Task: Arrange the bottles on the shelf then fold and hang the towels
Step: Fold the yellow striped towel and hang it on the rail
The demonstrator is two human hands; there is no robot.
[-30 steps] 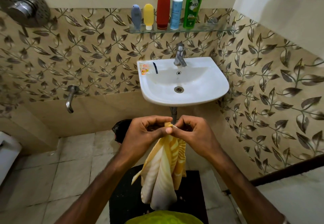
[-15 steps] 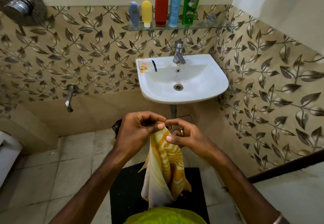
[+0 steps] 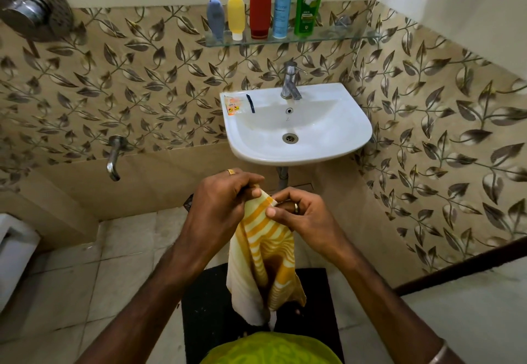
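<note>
A bathroom with leaf-patterned wall tiles holds a shower head (image 3: 34, 7) at the upper left and a wall tap (image 3: 114, 158) lower down. On the glass shelf (image 3: 328, 37), from its left end, stand a grey-blue tube (image 3: 216, 17), a yellow tube (image 3: 236, 15), a red bottle (image 3: 260, 0), a blue spray bottle (image 3: 282, 7) and a green bottle (image 3: 309, 0). Beneath it a white sink (image 3: 336, 132) carries a sachet (image 3: 232, 105) on its left rear corner. In front, the left hand (image 3: 221, 204) clenches the top of a yellow striped towel (image 3: 265, 261), which hangs over a black mat (image 3: 205, 306); the right hand (image 3: 302, 214) pinches the towel's upper edge.
</note>
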